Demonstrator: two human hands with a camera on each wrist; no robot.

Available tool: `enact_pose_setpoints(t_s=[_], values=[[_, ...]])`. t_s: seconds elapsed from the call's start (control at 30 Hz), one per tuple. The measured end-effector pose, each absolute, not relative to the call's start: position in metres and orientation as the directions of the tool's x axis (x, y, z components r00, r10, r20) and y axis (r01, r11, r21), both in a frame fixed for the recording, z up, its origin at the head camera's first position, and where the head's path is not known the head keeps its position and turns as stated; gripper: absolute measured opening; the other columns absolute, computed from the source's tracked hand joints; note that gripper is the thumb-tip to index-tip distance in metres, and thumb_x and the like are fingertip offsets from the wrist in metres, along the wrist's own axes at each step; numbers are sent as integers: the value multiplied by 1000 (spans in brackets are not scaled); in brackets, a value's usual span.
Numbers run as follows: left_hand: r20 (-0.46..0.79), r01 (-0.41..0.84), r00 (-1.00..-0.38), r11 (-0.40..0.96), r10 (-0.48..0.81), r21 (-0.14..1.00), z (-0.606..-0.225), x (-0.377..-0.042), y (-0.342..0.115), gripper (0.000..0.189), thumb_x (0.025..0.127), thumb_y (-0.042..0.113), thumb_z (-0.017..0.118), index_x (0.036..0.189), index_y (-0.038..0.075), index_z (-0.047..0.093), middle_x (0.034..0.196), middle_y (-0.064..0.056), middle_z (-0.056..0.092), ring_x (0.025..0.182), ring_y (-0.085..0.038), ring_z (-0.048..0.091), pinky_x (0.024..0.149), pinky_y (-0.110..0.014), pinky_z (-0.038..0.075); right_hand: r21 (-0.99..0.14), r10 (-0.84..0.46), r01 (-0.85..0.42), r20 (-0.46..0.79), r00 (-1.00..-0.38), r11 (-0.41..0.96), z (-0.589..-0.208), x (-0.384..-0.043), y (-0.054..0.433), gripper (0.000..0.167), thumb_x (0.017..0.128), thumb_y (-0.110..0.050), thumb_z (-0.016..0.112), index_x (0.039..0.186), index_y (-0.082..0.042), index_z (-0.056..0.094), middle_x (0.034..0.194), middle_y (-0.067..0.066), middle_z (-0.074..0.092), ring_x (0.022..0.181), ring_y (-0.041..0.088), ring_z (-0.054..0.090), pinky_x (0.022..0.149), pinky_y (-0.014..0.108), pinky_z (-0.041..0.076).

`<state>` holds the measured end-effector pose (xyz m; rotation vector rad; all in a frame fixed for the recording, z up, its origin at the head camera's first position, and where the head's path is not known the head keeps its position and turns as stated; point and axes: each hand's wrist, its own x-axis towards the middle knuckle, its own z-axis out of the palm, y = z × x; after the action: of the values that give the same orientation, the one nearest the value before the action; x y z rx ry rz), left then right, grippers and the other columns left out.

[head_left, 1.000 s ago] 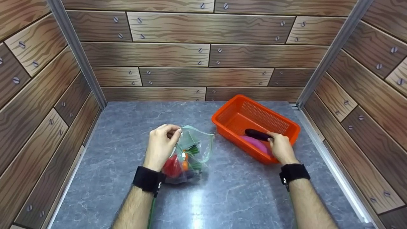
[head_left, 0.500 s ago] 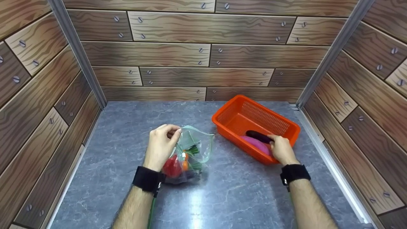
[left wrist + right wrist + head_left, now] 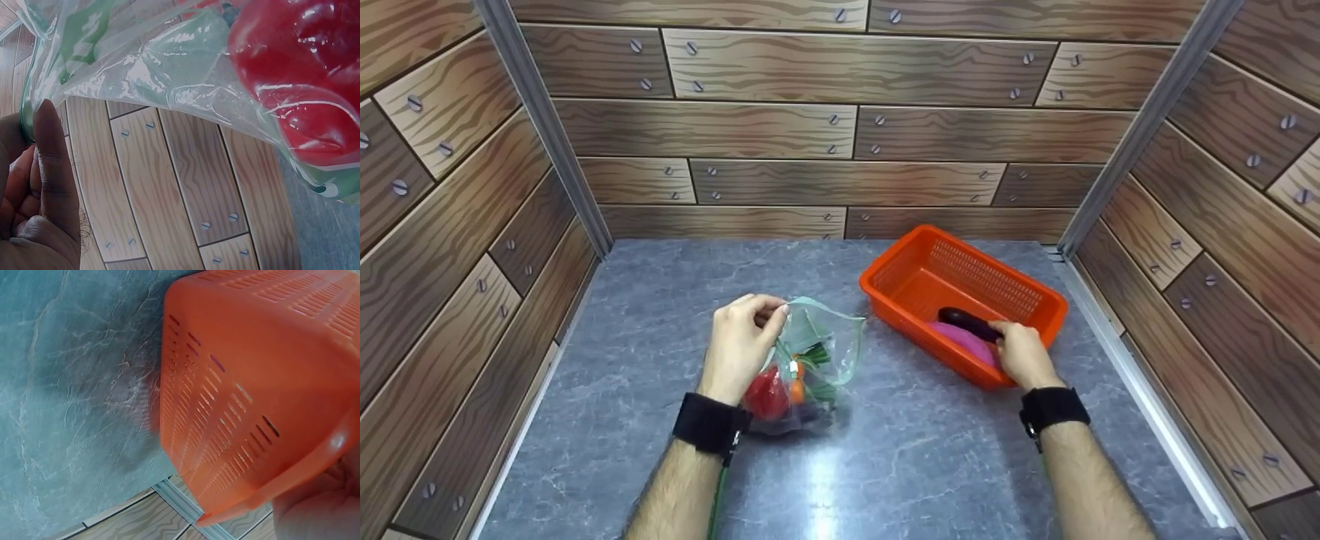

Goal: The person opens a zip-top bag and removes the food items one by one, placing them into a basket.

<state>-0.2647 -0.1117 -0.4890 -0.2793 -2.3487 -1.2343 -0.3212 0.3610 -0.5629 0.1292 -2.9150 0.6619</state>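
My left hand (image 3: 740, 341) pinches the green-edged rim of a clear zip bag (image 3: 840, 341) between thumb and fingers, and its mouth gapes. Through the plastic show a red pepper (image 3: 767, 394), an orange carrot-like piece (image 3: 797, 390) with green tops, and something dark at the bottom. In the left wrist view, the red pepper (image 3: 298, 73) fills the upper right. My right hand (image 3: 1024, 352) reaches over the near rim of an orange basket (image 3: 900, 311) and grips one end of a dark eggplant (image 3: 966, 322). Beneath the eggplant lies a rounded pink-purple thing (image 3: 964, 341).
The grey marbled tabletop (image 3: 885, 465) carries the bag at centre left and the basket at the back right. Wood-patterned walls (image 3: 840, 131) enclose the back and both sides. The basket's slotted side (image 3: 225, 399) fills much of the right wrist view.
The right hand has shifted very slightly lower, and the eggplant's gripped end has dipped a little with it. The left hand and the bag stay where they were.
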Motion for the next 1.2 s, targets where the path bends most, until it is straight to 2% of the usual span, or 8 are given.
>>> enact_pose_setpoints(t_s=[0.3, 0.43, 0.57, 0.73, 0.97, 1.2], values=[[495, 385, -868, 578, -38, 720, -490, -264, -112, 9, 109, 11, 83, 108, 5, 90, 93, -6, 85, 81, -16, 78, 77, -24, 64, -374, -108, -153, 137, -985, 915, -566, -323, 362, 48, 102, 15, 57, 147, 11, 73, 141, 39, 76, 131, 61, 76, 114, 72, 62], [494, 383, -868, 581, -38, 718, -491, -264, -112, 9, 109, 11, 83, 109, 6, 90, 93, -6, 85, 81, -15, 78, 77, -24, 64, -355, -122, -169, 151, -981, 920, -568, -324, 362, 50, 99, 15, 57, 144, 7, 77, 135, 36, 80, 124, 58, 79, 108, 72, 63], [492, 381, -870, 583, -37, 717, -491, -264, -111, 9, 109, 11, 83, 109, 6, 90, 93, -6, 85, 80, -15, 77, 76, -24, 63, -360, -133, -189, 173, -976, 914, -567, -324, 360, 46, 101, 13, 61, 143, 6, 78, 129, 34, 82, 117, 57, 81, 102, 72, 64], [494, 383, -869, 581, -37, 718, -491, -264, -111, 9, 109, 11, 83, 108, 5, 90, 93, -6, 85, 81, -16, 78, 76, -24, 64, -391, -131, -199, 194, -972, 898, -555, -319, 351, 40, 107, 5, 70, 146, 7, 76, 138, 35, 79, 128, 58, 78, 111, 71, 63], [489, 382, -871, 574, -36, 724, -491, -264, -112, 10, 109, 12, 83, 109, 5, 90, 94, -7, 86, 81, -16, 79, 76, -24, 64, -466, -93, -190, 225, -970, 864, -534, -314, 333, 47, 111, -9, 78, 155, 6, 71, 154, 33, 73, 146, 54, 71, 125, 69, 56], [487, 380, -872, 573, -38, 726, -491, -263, -113, 9, 109, 11, 83, 108, 6, 91, 93, -7, 85, 80, -16, 78, 76, -23, 63, -499, -102, -246, 299, -949, 831, -519, -304, 314, 49, 110, -12, 82, 155, 4, 71, 152, 33, 75, 143, 53, 73, 122, 69, 59]])
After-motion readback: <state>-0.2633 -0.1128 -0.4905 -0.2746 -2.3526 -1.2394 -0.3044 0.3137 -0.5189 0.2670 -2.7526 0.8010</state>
